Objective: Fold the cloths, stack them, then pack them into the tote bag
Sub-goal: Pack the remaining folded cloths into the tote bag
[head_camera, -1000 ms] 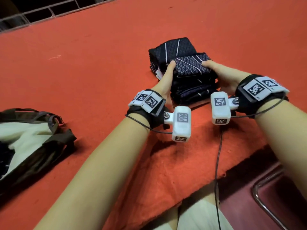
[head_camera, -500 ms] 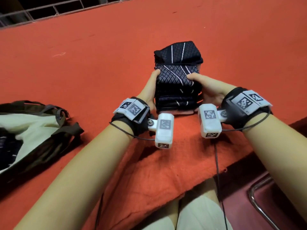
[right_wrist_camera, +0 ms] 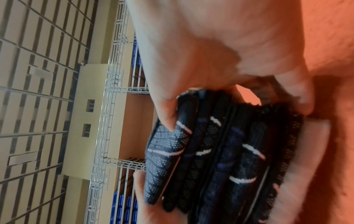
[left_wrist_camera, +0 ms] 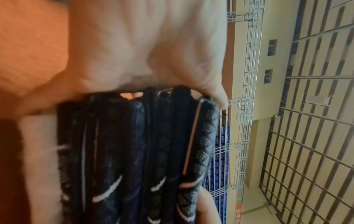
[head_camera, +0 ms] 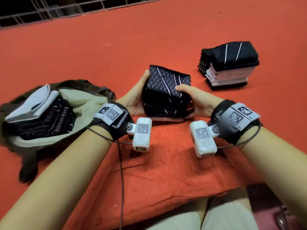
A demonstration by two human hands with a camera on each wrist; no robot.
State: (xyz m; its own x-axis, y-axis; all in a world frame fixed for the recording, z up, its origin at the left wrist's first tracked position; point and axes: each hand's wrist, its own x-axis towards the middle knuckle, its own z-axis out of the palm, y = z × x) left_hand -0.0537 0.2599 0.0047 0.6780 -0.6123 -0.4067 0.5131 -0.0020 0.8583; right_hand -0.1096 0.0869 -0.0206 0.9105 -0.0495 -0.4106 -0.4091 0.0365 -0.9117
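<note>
Cloth bundle, head view: a stack of dark patterned folded cloths (head_camera: 166, 92) is being held just above the red blanket (head_camera: 166, 171), between the open tote bag (head_camera: 79, 98) on the left and a second stack of folded cloths (head_camera: 229, 63) sitting well apart at the right rear.
Left hand, head view: the left hand (head_camera: 136, 98) is clasping the bundle's left side, thumb lying on the top cloth, fingers going under and out of sight.
Right hand, head view: the right hand (head_camera: 197, 100) is clasping the right side, thumb pressing the top cloth's near corner.
Tote bag, head view: it is already holding dark cloths and one pale folded cloth (head_camera: 33, 103) on top.
Left wrist view: the left hand (left_wrist_camera: 134, 53) is spanning wide across the cloth bundle (left_wrist_camera: 134, 151); layered fold edges are showing here, unseen from the head, and a fingertip of the other hand is touching the lower corner.
Right wrist view: the right hand (right_wrist_camera: 220, 45) is gripping the cloth bundle (right_wrist_camera: 220, 151), thumb (right_wrist_camera: 166, 115) on the patterned face; a railing and building are showing behind.
Change from half a second ago: the bundle is now separated from the rear stack it was touching, shifted left toward the bag, and the bag's contents are coming fully into sight.
</note>
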